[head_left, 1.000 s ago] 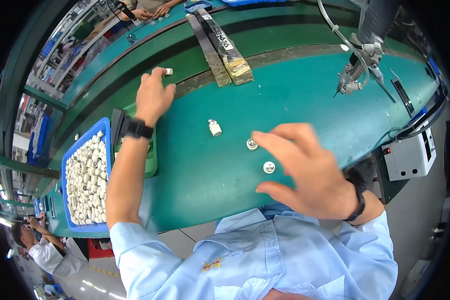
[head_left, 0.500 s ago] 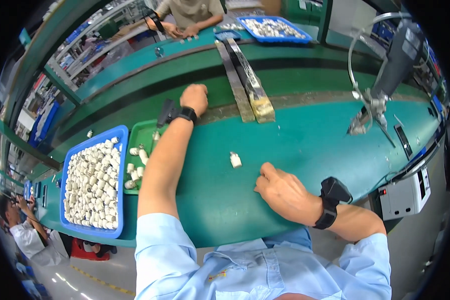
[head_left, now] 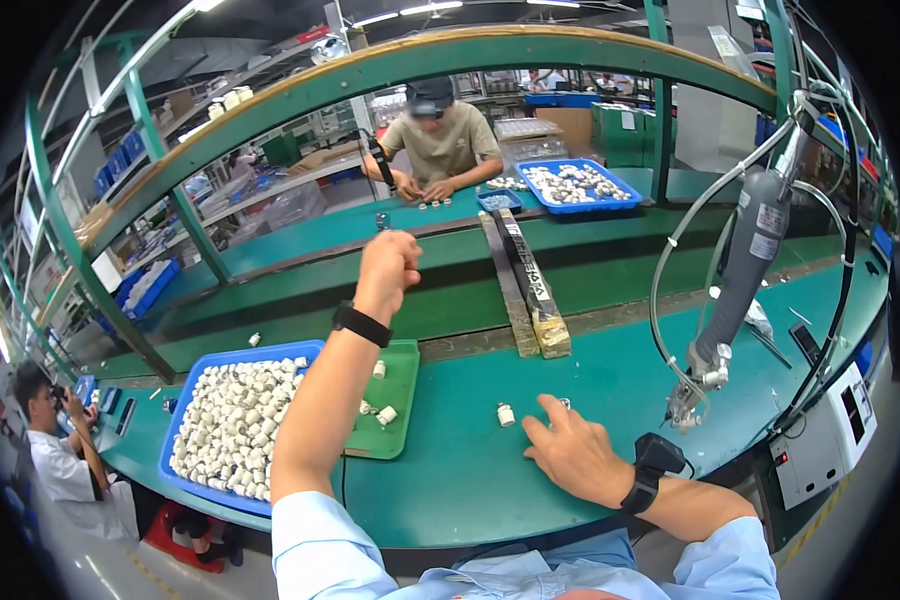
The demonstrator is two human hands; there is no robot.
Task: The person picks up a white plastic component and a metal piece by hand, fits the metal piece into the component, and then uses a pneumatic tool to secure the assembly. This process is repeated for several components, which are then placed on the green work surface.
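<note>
The work item is a small cylindrical part with a white body and a narrower metallic end. It lies loose on the green bench, just left of the fingers of the right hand, with its metallic end toward the far side. A second part sits at the far side of the same hand; the fingers partly hide it, so its pose and any contact cannot be determined.
</note>
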